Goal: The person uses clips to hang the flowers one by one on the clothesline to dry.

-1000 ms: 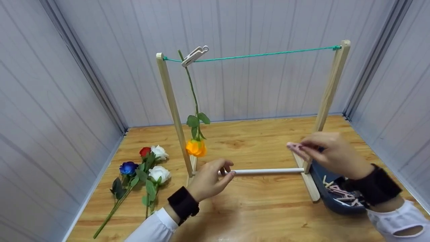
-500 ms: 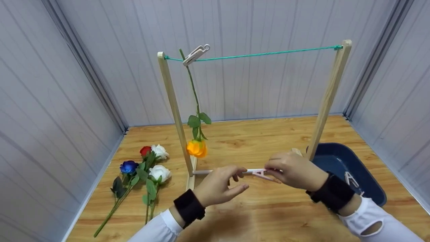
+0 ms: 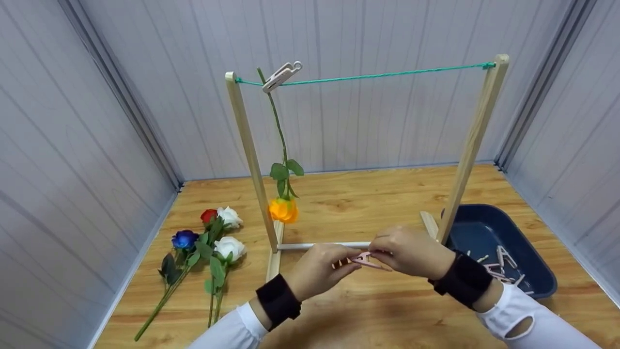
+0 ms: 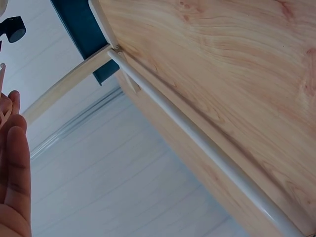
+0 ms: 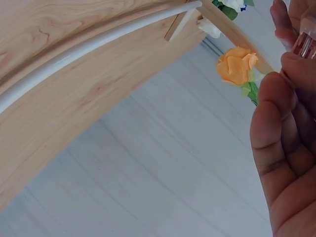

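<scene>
Hands, left and right, angled inward, both pinching a pink clothespin

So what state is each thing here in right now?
Left hand, pinching the pink clothespin
Right hand, pinching it too
Pale clothespin, clipped onto the green cord
Green cord, strung between wooden posts
Orange rose, hanging upside down
Red rose, lying on the table
Blue rose, lying there
White roses, lying there
Dark tray, holding loose clothespins

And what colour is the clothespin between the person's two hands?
Pale pink; the clothespin shows best in the head view.
</scene>
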`<state>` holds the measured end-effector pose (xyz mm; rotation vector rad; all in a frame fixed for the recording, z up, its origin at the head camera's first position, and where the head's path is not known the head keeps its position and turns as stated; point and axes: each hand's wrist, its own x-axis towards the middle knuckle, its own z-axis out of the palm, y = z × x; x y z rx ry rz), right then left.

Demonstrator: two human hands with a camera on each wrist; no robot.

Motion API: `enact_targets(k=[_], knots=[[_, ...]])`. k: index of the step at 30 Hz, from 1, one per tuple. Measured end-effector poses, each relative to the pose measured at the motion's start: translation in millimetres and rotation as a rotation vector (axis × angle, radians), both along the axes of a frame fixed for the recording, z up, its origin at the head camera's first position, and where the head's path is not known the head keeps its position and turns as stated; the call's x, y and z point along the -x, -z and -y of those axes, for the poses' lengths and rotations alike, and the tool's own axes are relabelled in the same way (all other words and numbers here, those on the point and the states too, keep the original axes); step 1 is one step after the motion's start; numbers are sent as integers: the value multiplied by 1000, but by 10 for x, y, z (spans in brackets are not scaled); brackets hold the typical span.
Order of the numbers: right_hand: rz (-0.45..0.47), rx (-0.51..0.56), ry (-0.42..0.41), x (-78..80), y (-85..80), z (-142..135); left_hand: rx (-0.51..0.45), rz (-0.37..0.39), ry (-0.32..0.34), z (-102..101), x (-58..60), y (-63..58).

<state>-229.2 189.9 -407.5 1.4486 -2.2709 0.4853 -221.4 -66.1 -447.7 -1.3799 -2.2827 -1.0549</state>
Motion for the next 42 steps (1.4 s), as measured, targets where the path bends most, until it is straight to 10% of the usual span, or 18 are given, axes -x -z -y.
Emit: enact_targets(k=[28,42], knots=[[48,-14,19,-56,199,-17,-110,-79,-1,99,-9,185],[-57,15,3,-78,283,-17,-11,96,-40,222,-56,173]])
